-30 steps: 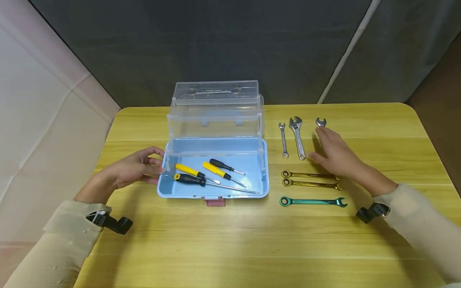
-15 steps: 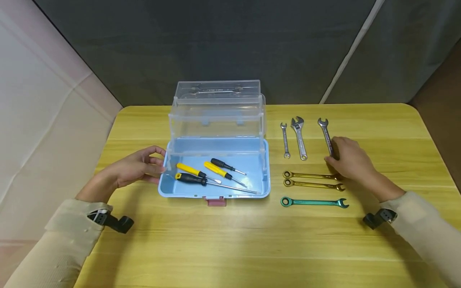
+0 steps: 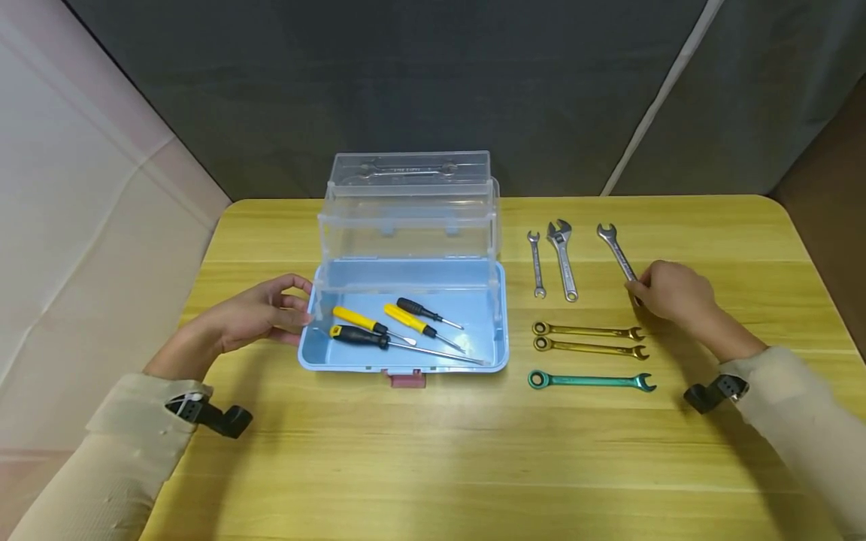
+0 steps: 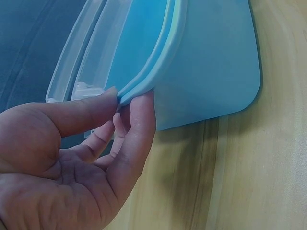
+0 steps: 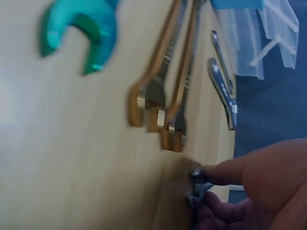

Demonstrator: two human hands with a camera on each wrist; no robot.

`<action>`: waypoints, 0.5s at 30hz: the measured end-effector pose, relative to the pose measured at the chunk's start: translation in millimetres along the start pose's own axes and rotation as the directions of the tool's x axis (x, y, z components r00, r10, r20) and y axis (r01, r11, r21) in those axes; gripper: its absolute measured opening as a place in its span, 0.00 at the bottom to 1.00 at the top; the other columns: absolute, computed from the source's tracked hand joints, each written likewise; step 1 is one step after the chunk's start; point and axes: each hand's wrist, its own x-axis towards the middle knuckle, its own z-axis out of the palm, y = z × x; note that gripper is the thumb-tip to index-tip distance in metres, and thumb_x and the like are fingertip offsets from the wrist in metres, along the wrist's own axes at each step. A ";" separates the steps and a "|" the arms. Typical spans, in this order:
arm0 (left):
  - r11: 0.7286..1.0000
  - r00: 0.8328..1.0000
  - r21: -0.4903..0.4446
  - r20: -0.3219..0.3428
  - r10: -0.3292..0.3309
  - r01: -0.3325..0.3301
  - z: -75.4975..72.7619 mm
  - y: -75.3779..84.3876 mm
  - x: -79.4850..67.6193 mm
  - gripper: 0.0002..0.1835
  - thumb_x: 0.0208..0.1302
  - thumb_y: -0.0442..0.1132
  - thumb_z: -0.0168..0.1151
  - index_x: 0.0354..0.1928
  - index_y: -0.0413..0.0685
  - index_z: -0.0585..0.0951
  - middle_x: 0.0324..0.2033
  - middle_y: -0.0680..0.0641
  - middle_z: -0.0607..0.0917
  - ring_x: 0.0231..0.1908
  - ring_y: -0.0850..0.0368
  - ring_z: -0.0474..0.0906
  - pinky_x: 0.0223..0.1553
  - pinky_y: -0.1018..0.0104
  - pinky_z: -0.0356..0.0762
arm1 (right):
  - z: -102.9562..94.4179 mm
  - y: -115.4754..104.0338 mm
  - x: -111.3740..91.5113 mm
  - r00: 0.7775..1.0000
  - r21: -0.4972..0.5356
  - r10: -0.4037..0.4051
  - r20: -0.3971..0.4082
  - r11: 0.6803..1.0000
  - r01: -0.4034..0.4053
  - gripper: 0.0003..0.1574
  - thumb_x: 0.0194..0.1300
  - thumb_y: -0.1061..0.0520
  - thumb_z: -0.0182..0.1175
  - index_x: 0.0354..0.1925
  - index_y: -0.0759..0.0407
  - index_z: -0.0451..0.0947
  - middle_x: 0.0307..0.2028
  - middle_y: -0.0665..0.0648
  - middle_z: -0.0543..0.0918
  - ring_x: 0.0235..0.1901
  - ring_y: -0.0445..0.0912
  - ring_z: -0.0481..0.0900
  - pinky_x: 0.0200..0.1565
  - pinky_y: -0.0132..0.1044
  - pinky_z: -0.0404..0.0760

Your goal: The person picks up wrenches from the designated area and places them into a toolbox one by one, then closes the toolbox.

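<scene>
My left hand (image 3: 260,315) pinches the left rim of a light-blue toolbox (image 3: 406,274) with a clear hinged lid; the left wrist view shows thumb above and fingers beneath the rim. Several screwdrivers, yellow or black handled, lie inside, among them a long black one (image 3: 358,336). At the right, my right hand (image 3: 679,293) grips the near end of a silver open-end wrench (image 3: 617,252), whose far jaw points to the back of the table. In the right wrist view that wrench's near end (image 5: 196,187) shows between thumb and fingers.
Left of the held wrench lie an adjustable wrench (image 3: 562,259) and a small open-end wrench (image 3: 537,264). Nearer are two gold ratchet wrenches (image 3: 588,330) and a green one (image 3: 591,381). Another wrench (image 3: 408,171) shows through the lid. A dark curtain (image 3: 406,75) hangs behind the table.
My right hand has drawn back toward the near end of the silver wrench and now grips it; the wrench has turned a little. My left hand stays at the toolbox rim.
</scene>
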 end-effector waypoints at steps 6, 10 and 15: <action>1.000 1.000 -0.004 0.002 -0.002 0.002 1.1 0.1 -0.4 0.20 0.73 0.26 0.57 0.59 0.42 0.62 0.42 0.45 0.80 0.41 0.53 0.85 0.45 0.56 0.87 | -8.7 -3.4 5.7 0.990 -0.008 0.039 0.132 0.999 -0.038 0.29 0.74 0.47 0.52 0.17 0.56 0.79 0.13 0.50 0.70 0.17 0.44 0.66 0.20 0.34 0.61; 1.000 1.000 -0.005 0.002 -0.008 0.008 1.2 0.0 -0.1 0.20 0.72 0.26 0.58 0.59 0.42 0.62 0.42 0.45 0.80 0.42 0.52 0.84 0.46 0.56 0.87 | -11.7 -2.1 7.6 0.990 0.016 0.036 0.137 0.999 -0.038 0.29 0.73 0.46 0.52 0.18 0.57 0.79 0.13 0.50 0.70 0.16 0.44 0.65 0.20 0.34 0.61; 1.000 1.000 -0.004 0.002 -0.005 0.005 0.8 0.1 0.0 0.20 0.73 0.27 0.57 0.59 0.42 0.62 0.42 0.45 0.79 0.42 0.52 0.84 0.46 0.56 0.87 | -15.7 3.8 8.1 0.995 0.079 0.015 0.095 0.997 -0.023 0.24 0.74 0.49 0.52 0.27 0.63 0.82 0.17 0.53 0.73 0.18 0.47 0.67 0.22 0.37 0.63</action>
